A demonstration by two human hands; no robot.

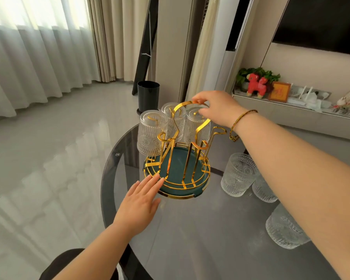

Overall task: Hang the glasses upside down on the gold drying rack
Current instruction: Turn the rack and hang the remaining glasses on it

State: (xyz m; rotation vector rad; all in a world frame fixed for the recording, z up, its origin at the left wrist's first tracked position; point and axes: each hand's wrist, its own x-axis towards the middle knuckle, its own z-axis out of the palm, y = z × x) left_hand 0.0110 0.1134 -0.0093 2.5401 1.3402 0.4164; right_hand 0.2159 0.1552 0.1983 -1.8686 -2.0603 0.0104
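The gold drying rack with a dark green round tray stands on the smoked-glass round table. Three ribbed clear glasses hang upside down on its far prongs: one at the left, one behind, one at the right. My right hand pinches the rack's top handle loop. My left hand lies flat with spread fingers, fingertips touching the tray's near-left rim. Three more glasses stand on the table to the right: one upright, one partly behind my forearm, one near the table's right edge.
A black cylindrical bin stands on the floor beyond the table. Curtains hang at the left. A shelf with a red toy and a framed picture runs along the right wall. The table's edge curves close at the left.
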